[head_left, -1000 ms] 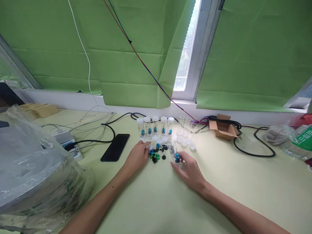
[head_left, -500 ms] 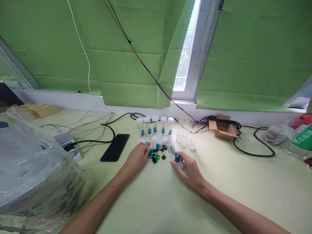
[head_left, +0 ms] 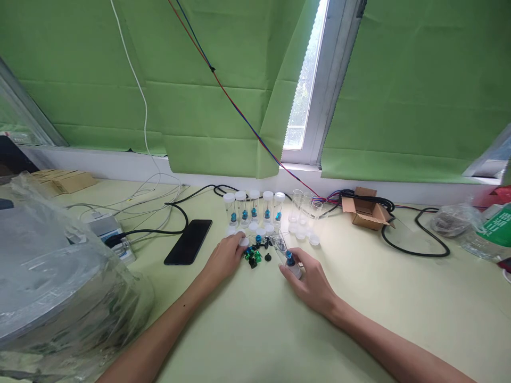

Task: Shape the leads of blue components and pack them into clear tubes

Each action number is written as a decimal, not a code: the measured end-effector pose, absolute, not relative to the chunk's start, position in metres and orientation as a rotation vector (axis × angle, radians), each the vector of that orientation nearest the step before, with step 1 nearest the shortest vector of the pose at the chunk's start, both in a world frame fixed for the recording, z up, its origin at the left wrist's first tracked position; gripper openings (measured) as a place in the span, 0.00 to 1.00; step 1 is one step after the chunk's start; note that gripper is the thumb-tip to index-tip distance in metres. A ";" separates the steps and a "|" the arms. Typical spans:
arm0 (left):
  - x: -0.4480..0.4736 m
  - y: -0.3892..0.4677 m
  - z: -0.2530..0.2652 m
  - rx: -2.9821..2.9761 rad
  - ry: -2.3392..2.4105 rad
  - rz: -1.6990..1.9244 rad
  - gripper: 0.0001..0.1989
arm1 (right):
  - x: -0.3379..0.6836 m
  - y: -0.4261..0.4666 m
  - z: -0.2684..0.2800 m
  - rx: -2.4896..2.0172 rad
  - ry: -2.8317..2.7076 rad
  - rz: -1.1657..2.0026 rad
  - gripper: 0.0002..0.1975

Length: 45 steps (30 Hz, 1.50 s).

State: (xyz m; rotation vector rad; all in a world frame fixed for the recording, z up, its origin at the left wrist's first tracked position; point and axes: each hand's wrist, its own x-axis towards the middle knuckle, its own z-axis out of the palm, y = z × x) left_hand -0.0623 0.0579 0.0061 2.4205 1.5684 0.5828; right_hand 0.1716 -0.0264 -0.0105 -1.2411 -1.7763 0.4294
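Note:
My left hand [head_left: 225, 255] rests at the left of the small parts, its thumb and fingers pinching a round white cap [head_left: 244, 242]. Fingers of my right hand [head_left: 311, 276] are wrapped round a clear tube [head_left: 295, 269] that lies tilted, with a blue piece [head_left: 289, 258] inside it. Between the hands is a loose pile of small green, blue and black parts [head_left: 253, 256], and a single black part [head_left: 268, 257] lies apart from it. Thin pins or wires [head_left: 279, 242] are just beyond the right fingertips. Capped tubes [head_left: 254, 205] holding blue pieces stand in a row behind.
Uncapped clear tubes [head_left: 306, 205] stand back right, with white caps [head_left: 314, 240] before them. A phone [head_left: 188, 242] lies to the left, near a power strip [head_left: 120, 244]. A plastic-wrapped object [head_left: 72, 298] fills the left side. An open carton [head_left: 367, 215] and black cable [head_left: 423, 254] are right.
Almost nothing differs. Both hands keep their places and their holds on the cap and the tube.

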 end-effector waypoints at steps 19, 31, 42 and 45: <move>-0.026 0.022 0.036 1.575 0.936 1.078 0.18 | 0.172 -0.027 -0.011 -1.231 -1.804 0.460 0.09; -0.023 0.018 0.035 1.495 0.916 1.052 0.18 | 0.172 -0.028 -0.013 -1.191 -1.829 0.459 0.12; -0.021 0.016 0.027 1.677 1.035 1.063 0.16 | 0.172 -0.028 -0.015 -1.178 -1.837 0.439 0.14; -0.022 0.015 0.027 1.732 1.089 1.074 0.16 | 0.172 -0.027 -0.016 -1.173 -1.837 0.423 0.14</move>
